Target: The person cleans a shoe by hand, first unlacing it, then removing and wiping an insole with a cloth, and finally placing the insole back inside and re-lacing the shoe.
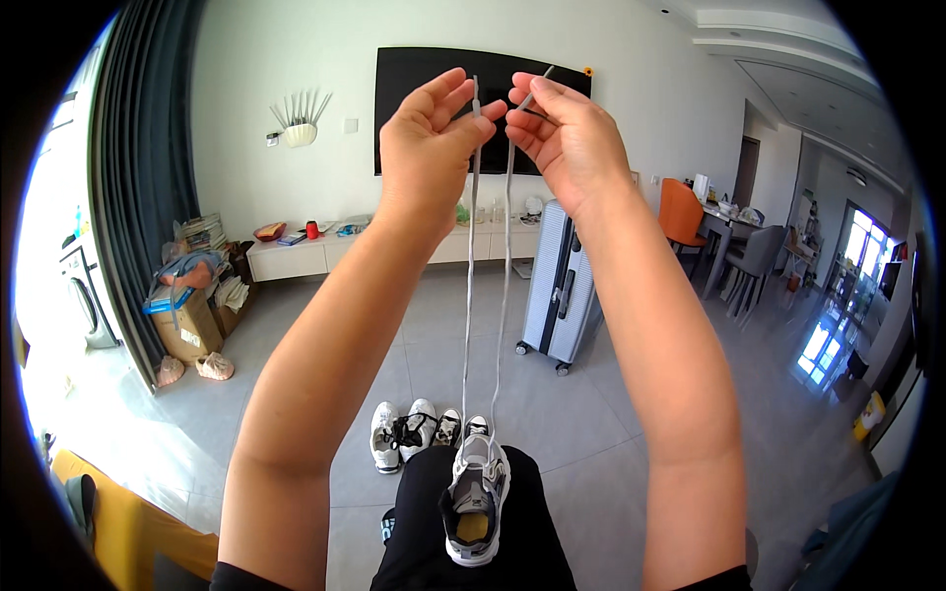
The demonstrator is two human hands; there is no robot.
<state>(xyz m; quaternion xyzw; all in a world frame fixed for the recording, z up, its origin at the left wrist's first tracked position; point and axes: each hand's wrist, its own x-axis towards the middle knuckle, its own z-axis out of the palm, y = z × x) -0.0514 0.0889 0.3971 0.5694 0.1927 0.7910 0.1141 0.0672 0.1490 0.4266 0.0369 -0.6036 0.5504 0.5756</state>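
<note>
A grey and white sneaker [477, 492] rests on my lap over black trousers, its toe pointing away from me. Two long grey shoelace ends [470, 286] run up from its front eyelets, nearly straight. My left hand [434, 138] is raised in front of the television and pinches one lace near its tip. Level with it, my right hand [567, 128] pinches the other lace, whose tip sticks out above the fingers. The two hands are a small gap apart.
White-and-black shoes [402, 433] stand on the grey tiled floor beyond my knees. A light-blue suitcase [560, 286] stands ahead, right of the laces. Behind are a low white cabinet [345, 251] and a wall television [424, 69]. A yellow seat [128, 522] lies at lower left.
</note>
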